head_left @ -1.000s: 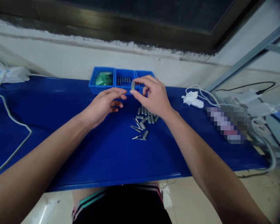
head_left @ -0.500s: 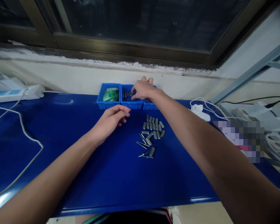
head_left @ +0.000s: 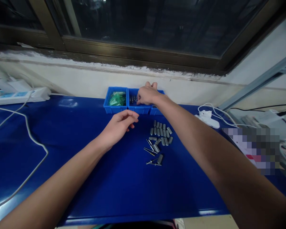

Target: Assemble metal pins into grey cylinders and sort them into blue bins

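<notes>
My right hand (head_left: 147,93) reaches into the middle blue bin (head_left: 139,109), its thumb and fingers pinched low among small dark metal cylinders (head_left: 132,98); what it grips is too small to make out. My left hand (head_left: 120,125) hovers over the table in front of the bins, fingers curled with the tips together, and whether anything is between them is hidden. Several grey metal cylinders (head_left: 160,132) lie in loose rows right of my left hand. Nearer to me are several thin rivets (head_left: 150,152) and one more cylinder (head_left: 160,158).
The left blue bin (head_left: 106,103) holds green pieces (head_left: 118,99). A third blue bin (head_left: 154,111) is partly behind my right forearm. White cables and a power strip (head_left: 35,95) lie at the left. A white device (head_left: 208,120) and cables sit at the right.
The whole view has shifted, so the bins and parts appear slightly further right. My right hand stays at the middle bin, its fingers now lower and closer together.
</notes>
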The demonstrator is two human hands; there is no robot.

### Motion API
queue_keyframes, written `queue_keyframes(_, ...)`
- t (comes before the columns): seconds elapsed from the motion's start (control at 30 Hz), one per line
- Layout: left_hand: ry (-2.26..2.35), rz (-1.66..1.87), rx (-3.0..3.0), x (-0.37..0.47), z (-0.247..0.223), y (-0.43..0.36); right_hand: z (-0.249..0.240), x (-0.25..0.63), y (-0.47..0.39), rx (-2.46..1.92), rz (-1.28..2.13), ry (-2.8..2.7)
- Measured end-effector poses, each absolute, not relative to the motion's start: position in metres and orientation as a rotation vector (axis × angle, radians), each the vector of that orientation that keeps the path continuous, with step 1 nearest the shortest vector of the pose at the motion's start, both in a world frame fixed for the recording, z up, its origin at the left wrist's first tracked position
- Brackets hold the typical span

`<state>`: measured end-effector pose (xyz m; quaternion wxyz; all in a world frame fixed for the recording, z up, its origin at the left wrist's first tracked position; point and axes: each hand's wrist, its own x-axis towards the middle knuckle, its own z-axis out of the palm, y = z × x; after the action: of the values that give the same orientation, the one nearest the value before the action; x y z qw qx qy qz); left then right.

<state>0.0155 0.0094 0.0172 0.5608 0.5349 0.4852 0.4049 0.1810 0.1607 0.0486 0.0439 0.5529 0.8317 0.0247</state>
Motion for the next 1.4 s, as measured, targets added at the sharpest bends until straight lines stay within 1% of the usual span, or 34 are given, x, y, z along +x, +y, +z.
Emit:
queue_keyframes(0.13, 1.148, 0.948, 1.254, 0.015, 0.017, 0.010, 0.048, 0.180, 0.163, 1.690, 0.097, 2.545)
queue_keyframes(0.3, 1.142, 0.944, 1.259, 0.015, 0.018, 0.009, 0.047, 0.181, 0.164, 1.689, 0.004, 2.565)
queue_keyframes(0.8, 1.119, 0.943, 1.273, 0.016, 0.018, 0.007, 0.041, 0.175, 0.167, 1.713, 0.022, 2.605)
queue_keyframes(1.0, 1.121, 0.942, 1.267, 0.016, 0.020, 0.006, 0.053, 0.183, 0.160, 1.823, -0.009, 2.671)
queue_keyframes(1.17, 1.115, 0.928, 1.295, 0.017, 0.018, 0.005, 0.065, 0.200, 0.142, 1.912, 0.057, 2.829)
queue_keyframes(1.27, 1.110, 0.918, 1.312, 0.018, 0.015, 0.005, 0.067, 0.204, 0.135, 1.826, 0.044, 2.792)
queue_keyframes(1.4, 1.132, 0.918, 1.318, 0.017, 0.014, 0.006, 0.061, 0.194, 0.136, 1.671, -0.078, 2.674)
